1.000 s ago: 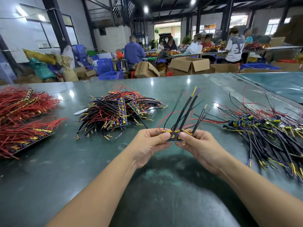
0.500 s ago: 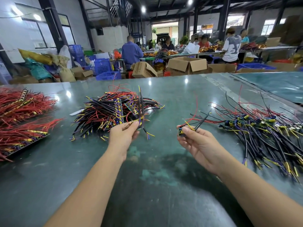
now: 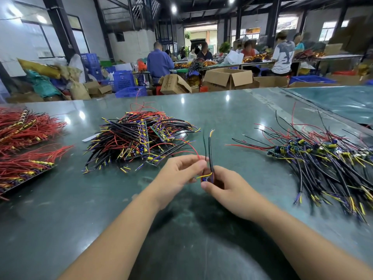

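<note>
Over the green table [image 3: 222,110] my two hands meet at the centre around one small wired circuit piece [image 3: 207,177]. My right hand [image 3: 226,188] pinches its base between thumb and fingers. My left hand [image 3: 177,172] pinches it from the left, fingers curled at its red wire. Black, yellow-tipped and red wires [image 3: 210,146] stand up from the piece. The board itself is mostly hidden by my fingers.
A heap of wired boards [image 3: 137,142] lies behind my left hand. A spread pile of separated wired pieces [image 3: 323,158] fills the right. Red-wire bundles [image 3: 24,142] lie far left. Cardboard boxes [image 3: 228,77], blue crates and several workers stand beyond the table.
My left hand has left the middle heap, where it set down a piece, and come back to the centre. It now joins my right hand on the piece that hand kept.
</note>
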The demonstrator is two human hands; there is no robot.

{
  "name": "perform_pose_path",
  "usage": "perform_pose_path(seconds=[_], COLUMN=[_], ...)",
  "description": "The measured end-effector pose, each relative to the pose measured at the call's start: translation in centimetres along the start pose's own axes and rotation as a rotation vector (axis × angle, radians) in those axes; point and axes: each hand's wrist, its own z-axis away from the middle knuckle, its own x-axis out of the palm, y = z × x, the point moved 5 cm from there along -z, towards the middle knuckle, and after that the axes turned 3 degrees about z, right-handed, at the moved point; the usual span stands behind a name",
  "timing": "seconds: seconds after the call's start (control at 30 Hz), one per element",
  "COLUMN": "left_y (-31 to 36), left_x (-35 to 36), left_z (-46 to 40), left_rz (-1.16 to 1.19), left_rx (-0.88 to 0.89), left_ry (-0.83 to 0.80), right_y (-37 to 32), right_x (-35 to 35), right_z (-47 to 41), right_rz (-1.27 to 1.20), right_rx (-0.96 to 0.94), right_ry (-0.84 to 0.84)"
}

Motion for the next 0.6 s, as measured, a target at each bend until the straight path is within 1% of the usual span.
perform_pose_path(seconds=[0.17,0.27,0.33,0.4,0.5,0.6], left_y=[0.6,1.0,1.1,1.1,1.0,1.2], left_x=[-0.1,-0.2,-0.4,-0.7,-1.4,-2.6], left_z=[0.1,0.1,0.1,0.1,0.0,-0.1], left_rz=[-0.064,-0.049,-0.015,0.04,0.137,0.287], left_rx=[0.078,0.091,0.078,0.051,0.03,0.024], left_ry=[0.035,0.075,0.092,0.119,0.242,0.394], right_y=[-0.9,-1.3,-1.2,-1.0,-0.8,-1.2], right_x=[0.0,-0.3,-0.8,-1.4,-1.9,-2.4], right_z=[0.5,0.5,0.4,0.3,0.1,0.2], right_rz=[0.092,0.022,-0.049,-0.053,-0.151,-0.388], right_rx=[-0.076,-0.08,-0.066,-0.044,-0.043,-0.116], right_ry=[0.023,0.048,0.135,0.227,0.319,0.366])
